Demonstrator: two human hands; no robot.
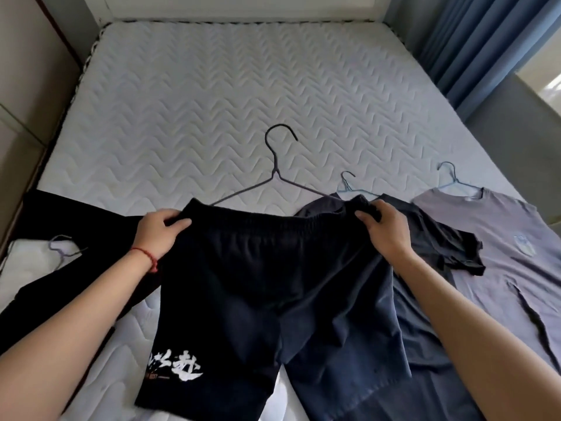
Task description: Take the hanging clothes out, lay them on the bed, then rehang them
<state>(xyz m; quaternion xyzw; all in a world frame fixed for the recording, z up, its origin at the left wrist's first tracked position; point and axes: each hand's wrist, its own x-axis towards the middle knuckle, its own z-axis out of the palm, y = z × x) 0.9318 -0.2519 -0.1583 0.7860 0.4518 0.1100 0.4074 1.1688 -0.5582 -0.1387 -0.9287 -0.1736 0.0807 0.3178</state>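
Blue curtains (473, 41) hang at the far right of my view. A beige cabinet panel (27, 95) stands along the left. A grey ledge (516, 117) sits at the right, near the curtains.

There is one view only, a wide-angle camera on the person's head, looking forward and steeply down along both forearms. It sits close above the near edge of the bed (212, 86), so the left hand (158, 232) and right hand (385, 229) fill the lower middle with the shorts (258, 284) between them. The mattress runs away toward the far wall at the top. Straight lines bow near the borders: the curtain (473, 41) leans at the right, a cabinet (27, 71) at the left.
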